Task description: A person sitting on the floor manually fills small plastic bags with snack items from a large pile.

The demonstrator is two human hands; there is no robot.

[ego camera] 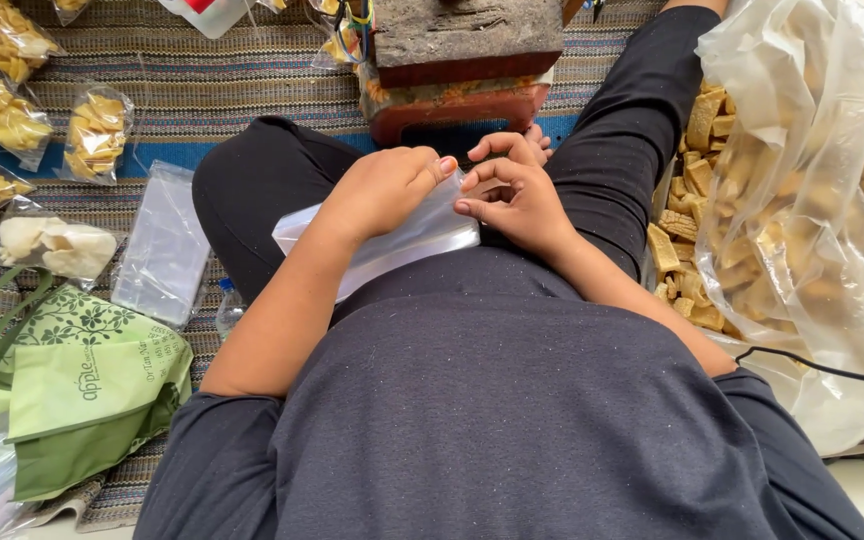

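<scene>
An empty clear plastic bag (407,240) lies across my lap, held by both hands. My left hand (387,185) grips its upper side with fingers curled over the edge. My right hand (512,195) pinches the bag's mouth at the right end, fingers bent. I sit cross-legged in black trousers on a striped woven mat (202,85).
A huge clear sack of golden crackers (802,200) stands at my right. Several small filled snack bags (97,130) lie at the left with a pile of empty clear bags (162,245) and a green cloth bag (82,385). A dark wooden block on a red base (462,65) is ahead.
</scene>
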